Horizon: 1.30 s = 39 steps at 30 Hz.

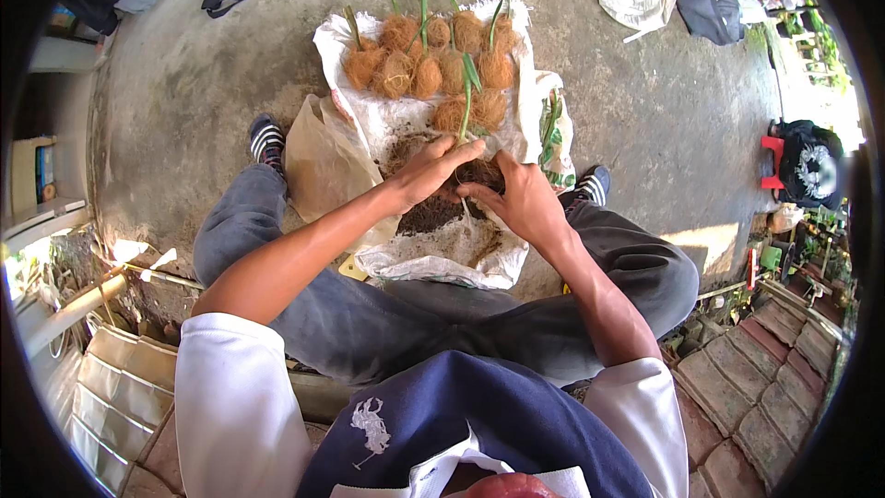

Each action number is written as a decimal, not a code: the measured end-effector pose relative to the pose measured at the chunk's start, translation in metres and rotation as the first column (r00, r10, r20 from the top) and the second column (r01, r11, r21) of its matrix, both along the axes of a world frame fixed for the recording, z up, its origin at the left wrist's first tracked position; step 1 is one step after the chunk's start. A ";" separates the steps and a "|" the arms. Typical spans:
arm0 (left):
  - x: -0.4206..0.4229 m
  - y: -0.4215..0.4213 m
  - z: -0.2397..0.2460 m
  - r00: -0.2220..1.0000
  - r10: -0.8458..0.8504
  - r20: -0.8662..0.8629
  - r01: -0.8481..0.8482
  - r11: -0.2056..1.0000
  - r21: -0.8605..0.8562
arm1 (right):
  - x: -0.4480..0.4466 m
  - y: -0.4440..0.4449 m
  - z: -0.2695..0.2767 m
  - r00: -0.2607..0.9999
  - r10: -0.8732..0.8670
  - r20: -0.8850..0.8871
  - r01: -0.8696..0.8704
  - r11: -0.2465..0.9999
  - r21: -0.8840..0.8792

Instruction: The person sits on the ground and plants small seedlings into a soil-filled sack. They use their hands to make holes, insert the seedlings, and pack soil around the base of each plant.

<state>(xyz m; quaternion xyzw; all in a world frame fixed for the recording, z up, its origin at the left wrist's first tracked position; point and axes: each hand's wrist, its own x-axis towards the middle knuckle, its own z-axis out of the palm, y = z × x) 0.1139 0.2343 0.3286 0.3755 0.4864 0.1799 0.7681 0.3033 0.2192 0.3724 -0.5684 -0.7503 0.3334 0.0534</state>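
Observation:
A green-leaved seedling [467, 104] stands up between my two hands, over a sack spread on the floor. My left hand [435, 169] is at the base of its stem, thumb and fingers around it. My right hand [522, 194] grips the dark, fibrous root ball [484, 175] from the right side. Fingers hide much of the ball. Dark loose soil [432, 216] lies beneath my hands on the white woven sack [394, 117]. Just beyond, several balls wrapped in brown coconut fibre [427, 77] sit close together, some with green shoots.
To the left of the sack lies a translucent plastic bag [321, 166]. A printed bag [559, 131] with green leaves is on the right. White sacks [639, 0] and a grey bag [711, 8] lie at the far right. A red stool [772, 162] stands on the concrete floor [664, 104].

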 end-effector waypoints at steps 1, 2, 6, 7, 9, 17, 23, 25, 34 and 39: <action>-0.001 0.001 -0.001 0.998 -0.068 -0.016 0.068 0.998 0.009 | 0.000 0.001 0.000 1.000 -0.009 -0.009 0.009 1.000 0.007; 0.002 0.000 -0.002 0.996 -0.060 -0.059 0.067 0.991 0.112 | 0.000 0.002 0.001 1.000 -0.019 -0.018 0.019 1.000 0.013; 0.005 -0.005 -0.008 0.995 -0.019 -0.099 0.037 0.981 0.191 | 0.000 0.005 0.007 0.997 -0.021 -0.076 0.026 0.998 0.065; 0.004 -0.008 -0.005 0.994 -0.023 -0.109 0.044 0.980 0.196 | -0.002 0.006 0.011 0.997 -0.024 -0.072 0.027 0.998 0.050; 0.001 -0.012 0.001 0.991 -0.034 -0.128 0.061 0.976 0.208 | -0.009 0.006 0.020 0.998 -0.032 -0.062 0.033 0.999 0.022; -0.007 -0.010 0.003 0.999 -0.028 -0.043 0.034 0.987 0.157 | -0.020 0.005 0.025 0.990 -0.055 -0.132 0.052 0.998 -0.022; -0.009 -0.010 -0.008 0.983 0.013 -0.183 0.058 0.923 0.380 | -0.024 0.004 0.030 1.000 0.022 -0.016 -0.023 0.997 -0.072; -0.008 -0.010 -0.005 0.980 0.014 -0.199 0.068 0.915 0.398 | -0.023 0.003 0.028 0.999 0.047 0.013 -0.046 0.996 -0.080; -0.004 -0.018 0.001 0.994 0.083 -0.070 -0.066 0.975 0.211 | -0.011 -0.001 0.014 0.997 0.072 0.039 -0.069 0.996 -0.060; -0.002 -0.019 -0.002 0.972 0.235 0.013 -0.235 0.966 0.111 | -0.001 -0.004 0.000 0.993 0.119 -0.007 -0.119 0.991 0.063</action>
